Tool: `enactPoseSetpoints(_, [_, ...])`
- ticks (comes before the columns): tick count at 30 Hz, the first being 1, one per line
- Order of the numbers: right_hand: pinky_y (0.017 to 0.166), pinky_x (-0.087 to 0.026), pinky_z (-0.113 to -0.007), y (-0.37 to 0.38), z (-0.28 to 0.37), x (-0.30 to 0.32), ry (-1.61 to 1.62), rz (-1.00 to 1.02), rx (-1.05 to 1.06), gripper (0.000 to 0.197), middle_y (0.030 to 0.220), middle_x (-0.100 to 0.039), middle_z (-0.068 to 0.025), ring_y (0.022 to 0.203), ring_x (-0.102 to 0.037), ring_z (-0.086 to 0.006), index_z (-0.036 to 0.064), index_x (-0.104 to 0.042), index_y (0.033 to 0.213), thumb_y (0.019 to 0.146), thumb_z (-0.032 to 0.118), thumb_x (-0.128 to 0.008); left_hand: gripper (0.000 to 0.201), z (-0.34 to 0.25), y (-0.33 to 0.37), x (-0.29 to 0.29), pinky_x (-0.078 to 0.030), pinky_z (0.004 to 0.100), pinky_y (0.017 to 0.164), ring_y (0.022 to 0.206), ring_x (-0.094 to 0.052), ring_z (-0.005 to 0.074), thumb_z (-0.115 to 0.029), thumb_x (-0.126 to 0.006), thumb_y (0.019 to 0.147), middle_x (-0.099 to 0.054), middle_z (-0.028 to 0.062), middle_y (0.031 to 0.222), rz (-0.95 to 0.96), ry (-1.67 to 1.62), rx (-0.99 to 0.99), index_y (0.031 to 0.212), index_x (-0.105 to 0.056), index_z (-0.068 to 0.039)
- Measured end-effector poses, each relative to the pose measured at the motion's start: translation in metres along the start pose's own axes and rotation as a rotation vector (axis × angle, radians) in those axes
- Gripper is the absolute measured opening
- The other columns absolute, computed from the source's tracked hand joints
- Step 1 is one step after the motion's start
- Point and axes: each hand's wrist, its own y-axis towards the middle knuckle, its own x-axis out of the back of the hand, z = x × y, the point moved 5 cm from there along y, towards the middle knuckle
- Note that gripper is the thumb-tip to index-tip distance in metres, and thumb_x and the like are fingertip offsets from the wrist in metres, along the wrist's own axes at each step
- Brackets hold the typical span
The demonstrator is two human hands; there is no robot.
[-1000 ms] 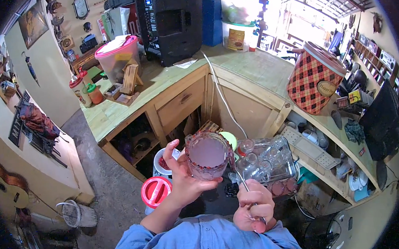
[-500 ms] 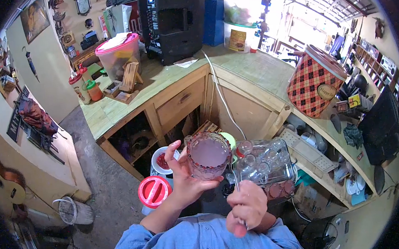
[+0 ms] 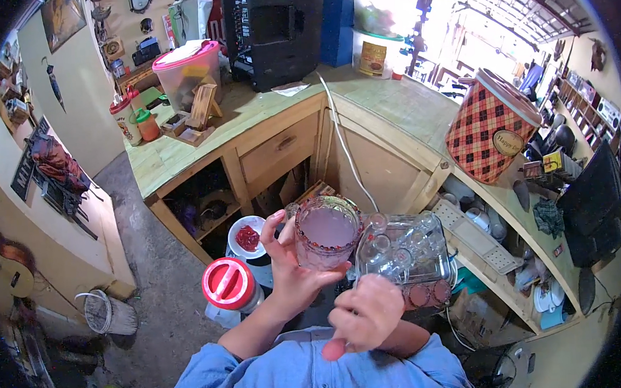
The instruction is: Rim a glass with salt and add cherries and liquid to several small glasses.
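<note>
My left hand [image 3: 284, 275] is closed around a clear, textured glass [image 3: 328, 253] of cloudy pale-pink liquid. Red and dark bits line its rim. Just below and to the right, my right hand [image 3: 369, 310] is closed in a blurred fist on a utensil with a rounded pink-red handle end [image 3: 333, 349]; its other end cannot be made out. Left of the glass stands a white bowl [image 3: 233, 245] with dark-red, glossy contents. Nearer me is a clear jar with a red screw lid [image 3: 229, 284]. Several empty clear glasses [image 3: 403, 249] crowd together at the right.
Reddish round-topped containers [image 3: 430, 295] stand beside the glasses. Beyond my hands runs a wooden corner counter [image 3: 277, 114] with a black speaker [image 3: 276, 32], a pink-lidded tub [image 3: 188, 70] and a plaid drink cooler [image 3: 491, 126]. A white bucket [image 3: 110, 314] is on the floor at left.
My right fist has moved left and slightly up, and the thin metal shaft that rose from it no longer shows. The glass remains in my left hand, slightly shifted.
</note>
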Motion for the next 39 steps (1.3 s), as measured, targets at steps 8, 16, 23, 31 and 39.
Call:
enactPoseSetpoints(8, [0.044, -0.035, -0.025, 0.0, 0.005, 0.007, -0.009, 0.083, 0.007, 0.037, 0.062, -0.041, 0.0018, 0.048, -0.042, -0.0127, 0.0166, -0.057, 0.076, 0.078, 0.053, -0.059, 0.111, 0.003, -0.004, -0.013, -0.043, 0.0396, 0.095, 0.112, -0.05, 0.0275, 0.0, -0.083, 0.056, -0.043, 0.0196, 0.124, -0.023, 0.009, -0.06, 0.134, -0.005, -0.014])
enactPoseSetpoints(16, [0.045, -0.035, -0.024, 0.001, 0.008, 0.009, -0.018, 0.12, -0.003, 0.036, 0.063, -0.04, 0.0019, 0.049, -0.043, -0.0124, 0.0164, -0.057, 0.077, 0.075, 0.052, -0.062, 0.11, 0.007, -0.006, -0.02, -0.044, 0.0396, 0.095, 0.112, -0.049, 0.0277, 0.003, -0.081, 0.056, -0.041, 0.0196, 0.125, -0.041, -0.031, -0.101, 0.134, -0.005, -0.015])
enactPoseSetpoints(23, [0.042, -0.031, -0.025, -0.003, 0.013, 0.007, -0.03, 0.051, -0.012, 0.042, 0.063, -0.045, 0.0027, 0.047, -0.04, -0.012, 0.0177, -0.058, 0.075, 0.074, 0.06, -0.06, 0.111, 0.011, -0.006, -0.027, -0.045, 0.0394, 0.094, 0.112, -0.05, 0.0282, 0.0, -0.083, 0.056, -0.041, 0.0202, 0.126, -0.05, -0.115, -0.128, 0.134, -0.005, -0.014])
enactPoseSetpoints(31, [0.042, -0.032, -0.025, 0.001, 0.015, 0.006, -0.025, 0.066, -0.007, 0.043, 0.063, -0.044, 0.0031, 0.047, -0.041, -0.0129, 0.0161, -0.06, 0.077, 0.069, 0.059, -0.064, 0.111, 0.01, -0.008, -0.022, -0.043, 0.0385, 0.095, 0.112, -0.051, 0.0268, -0.003, -0.084, 0.056, -0.044, 0.0199, 0.124, -0.07, 0.031, -0.141, 0.134, -0.006, -0.012])
enactPoseSetpoints(39, [0.042, -0.038, -0.027, -0.025, 0.004, 0.043, 0.267, 0.029, 0.067, 0.034, 0.071, -0.056, -0.0011, 0.046, -0.045, -0.0113, 0.0116, -0.063, 0.091, 0.081, 0.044, -0.062, 0.11, 0.01, -0.01, -0.016, -0.041, 0.0382, 0.097, 0.112, -0.051, 0.0267, 0.0, -0.083, 0.056, -0.044, 0.0194, 0.125, -0.101, -0.01, -0.035, 0.133, -0.005, -0.012])
